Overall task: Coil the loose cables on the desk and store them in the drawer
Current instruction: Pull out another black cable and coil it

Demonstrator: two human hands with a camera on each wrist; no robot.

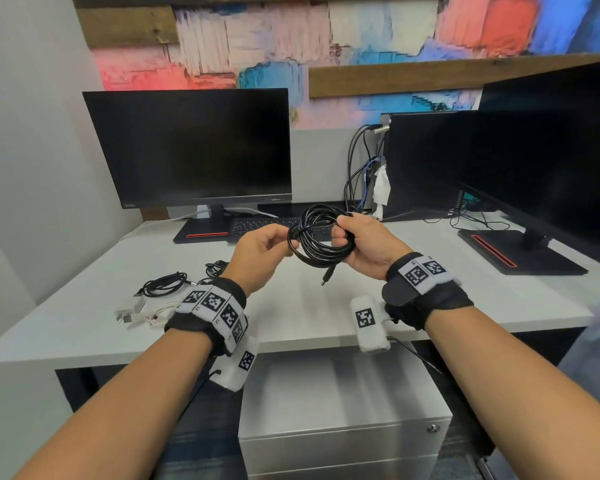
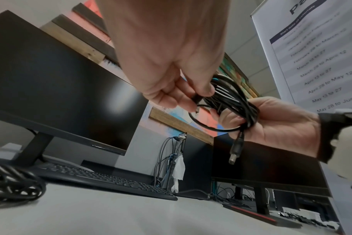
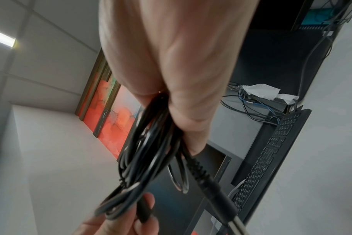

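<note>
Black cable (image 1: 321,237), already wound into several loops, hangs in the air between my two hands, above the white table (image 1: 430,306). My right hand (image 1: 361,244) has its grip closed around one side of the bundle, fingers curled through the loops. My left hand (image 1: 260,251) pinches the opposite side between thumb and fingertips. One plug end (image 1: 327,275) dangles free just below my right grip.

I judge this cable nearly coiled, with only its loose tail left to tuck in. Nothing looks stored yet: the metal drawer cabinet (image 1: 343,427) below both hands, under the table edge, is closed. To the left of my left grip, a small black cable (image 1: 163,284) and a tangle of white cables (image 1: 142,315) lie on the table, waiting their turn.

Only the head view shows those waiting white cables and the drawer. The left wrist view alone reveals that my left fingertips (image 2: 183,100) pinch a second connector (image 2: 197,99) against the loops. The right wrist view shows the ribbed collar of the dangling plug close up.
</note>
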